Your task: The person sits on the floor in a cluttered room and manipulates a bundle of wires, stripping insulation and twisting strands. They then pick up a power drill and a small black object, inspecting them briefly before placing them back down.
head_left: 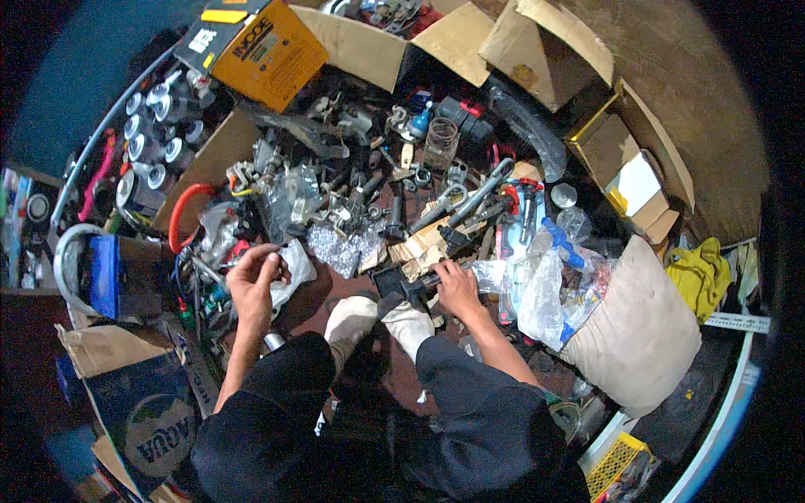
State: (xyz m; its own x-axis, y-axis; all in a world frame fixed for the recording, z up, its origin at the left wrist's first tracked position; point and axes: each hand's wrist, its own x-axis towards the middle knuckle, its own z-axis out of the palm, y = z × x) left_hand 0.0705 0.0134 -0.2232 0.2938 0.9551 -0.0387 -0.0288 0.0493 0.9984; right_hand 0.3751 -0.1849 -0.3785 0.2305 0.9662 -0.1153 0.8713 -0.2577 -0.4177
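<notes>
My right hand [458, 291] grips the short stem of a black part with a blocky head [391, 283], just above my feet. I cannot make out the exact kind of this part. My left hand [253, 277] is raised on the other side, thumb and fingers closed together; whatever they may hold is too small or hidden. Below it lies a crumpled white plastic bag [295, 267]. Beyond the black part are a torn piece of cardboard [422, 248] and a sheet of bubble wrap [337, 248].
Loose metal parts [352, 197] are heaped ahead, with a glass jar [440, 142] among them. An orange box [272, 59] and silver cans [172, 107] stand far left. A pale cushion [641, 335] and a clear plastic bag [549, 293] lie on the right, near a yellow cloth [698, 275].
</notes>
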